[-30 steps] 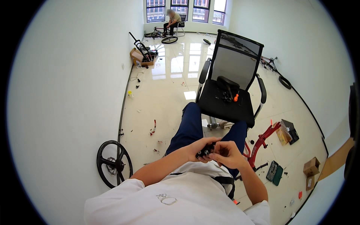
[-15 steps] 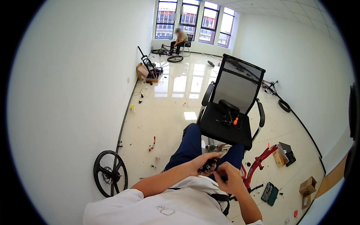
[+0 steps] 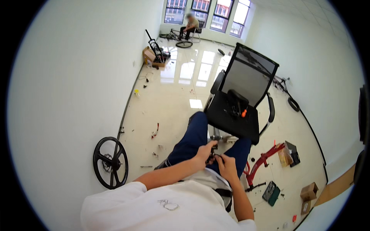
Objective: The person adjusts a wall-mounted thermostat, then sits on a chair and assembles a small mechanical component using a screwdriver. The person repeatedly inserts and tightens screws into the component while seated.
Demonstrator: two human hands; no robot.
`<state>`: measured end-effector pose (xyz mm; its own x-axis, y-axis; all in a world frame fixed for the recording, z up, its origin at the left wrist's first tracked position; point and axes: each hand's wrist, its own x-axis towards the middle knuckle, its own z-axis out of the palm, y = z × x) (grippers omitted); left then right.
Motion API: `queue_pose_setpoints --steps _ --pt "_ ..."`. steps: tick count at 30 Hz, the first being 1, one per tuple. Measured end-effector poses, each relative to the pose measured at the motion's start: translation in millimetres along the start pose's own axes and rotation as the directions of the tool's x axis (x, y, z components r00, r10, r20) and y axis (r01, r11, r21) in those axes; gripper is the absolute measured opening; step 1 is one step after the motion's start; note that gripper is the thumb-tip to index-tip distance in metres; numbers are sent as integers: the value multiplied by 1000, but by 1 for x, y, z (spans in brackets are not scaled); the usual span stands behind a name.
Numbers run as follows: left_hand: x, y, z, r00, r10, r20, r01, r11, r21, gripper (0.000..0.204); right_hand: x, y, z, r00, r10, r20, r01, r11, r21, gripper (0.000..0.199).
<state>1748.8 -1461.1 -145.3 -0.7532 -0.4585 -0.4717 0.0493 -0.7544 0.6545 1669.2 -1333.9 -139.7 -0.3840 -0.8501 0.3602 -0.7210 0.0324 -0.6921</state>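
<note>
In my lap, between my thighs, I hold a small black mechanical part [image 3: 211, 157], its exact kind too small to make out. My left hand [image 3: 201, 155] is closed around its left side. From the right, my right hand [image 3: 227, 166] comes up against it with thumb and fingers pinched together; whatever sits in that pinch is hidden. Facing me stands a black mesh-backed office chair [image 3: 231, 122]. On its seat lie a bicycle saddle [image 3: 237, 96], an orange-handled screwdriver [image 3: 244, 113] and dark small parts.
A black spoked wheel [image 3: 110, 163] leans at the left wall. To my right are a red bicycle frame [image 3: 263, 159], a green tool case [image 3: 271, 193] and cardboard boxes [image 3: 308, 191]. Small parts litter the floor [image 3: 169, 111]. Far back, a person [image 3: 189, 26] sits near a bicycle.
My view has tilted, so the room sits higher in the picture. Both hands have shifted slightly up and left in it, and the right hand has turned, fingers still at the black part.
</note>
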Motion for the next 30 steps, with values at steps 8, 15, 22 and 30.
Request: queue_pose_setpoints --steps 8,15,22,30 --pt "-10 12 0 966 -126 225 123 992 29 37 -3 -17 -17 997 -65 -32 61 992 -115 32" --pt "1 22 -12 945 -35 325 19 999 51 48 2 -31 -43 945 -27 -326 18 999 -31 26" --pt "2 16 -13 963 -97 250 93 995 26 46 126 -36 -145 968 -60 -245 92 988 121 24" --pt "1 9 -4 943 -120 312 131 991 -13 42 11 -49 -65 994 49 98 -46 998 -39 23"
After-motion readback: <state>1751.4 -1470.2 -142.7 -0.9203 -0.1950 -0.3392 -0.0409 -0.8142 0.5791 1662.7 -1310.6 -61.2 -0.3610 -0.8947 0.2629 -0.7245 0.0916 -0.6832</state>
